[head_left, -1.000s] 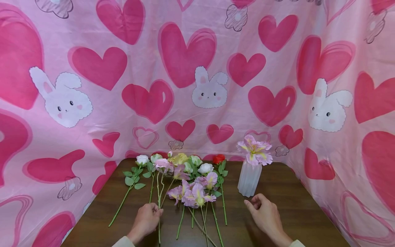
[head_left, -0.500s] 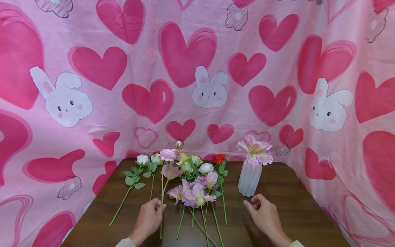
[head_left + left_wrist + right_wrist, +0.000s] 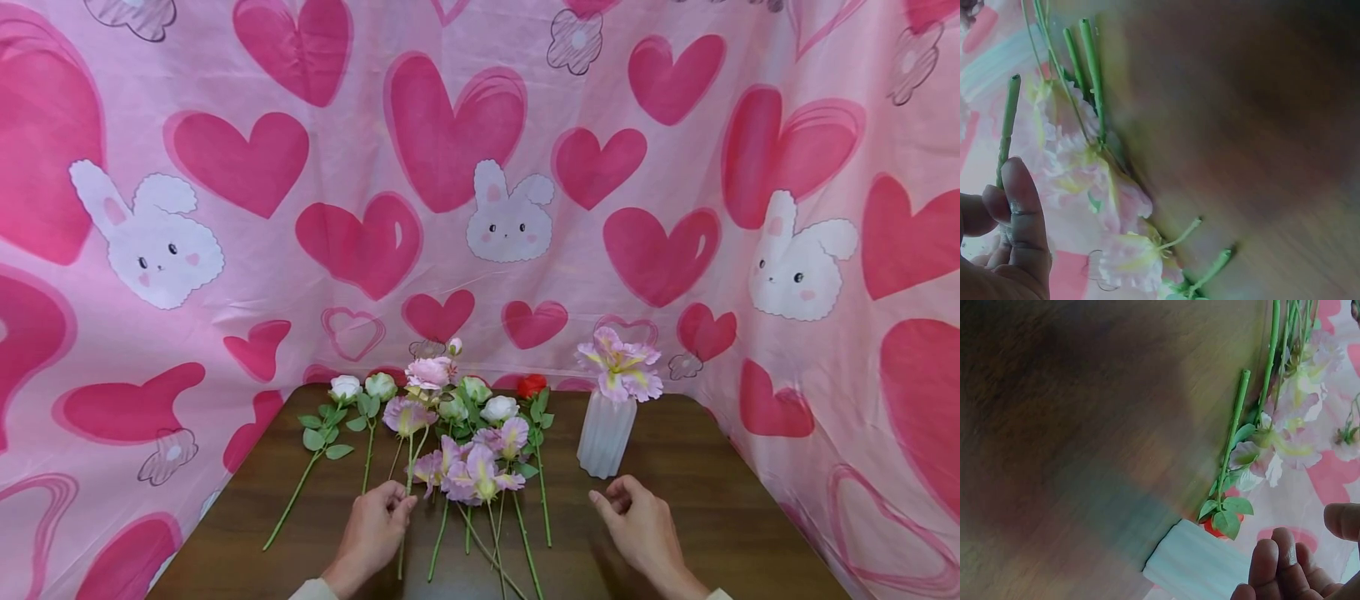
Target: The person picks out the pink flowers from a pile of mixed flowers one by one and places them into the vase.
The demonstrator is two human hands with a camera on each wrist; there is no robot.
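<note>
Well, at the far left of the table (image 3: 697,492) lies a white rose (image 3: 346,388), its leafy stem running near and left; a pale green rose (image 3: 381,386) lies just right of it; nearer, the left hand (image 3: 375,525) reaches in from the near left, its grip narrow, thumb and fingers pinching the stem of a pink flower (image 3: 429,372); the stem's long axis runs from the fingers toward the far side and slightly right, its lower end showing on the near side; the bloom overlaps the heart-print cloth (image 3: 450,271), so it seems raised, though its slope is hard to tell.

Right of that grip lie lilac flowers (image 3: 480,475), their stems toward the near edge, then a red rose (image 3: 532,387) farther off; the white vase (image 3: 606,433) stands well to the right of the held flower, a lilac bloom (image 3: 622,367) at its mouth; that sideways gap, with the lilac flowers between, seems the relation that counts; the right hand (image 3: 641,521), nearer to the vase, reaches in from the near right to just before its foot, fingers loosely bent, thumb apart, holding nothing.
</note>
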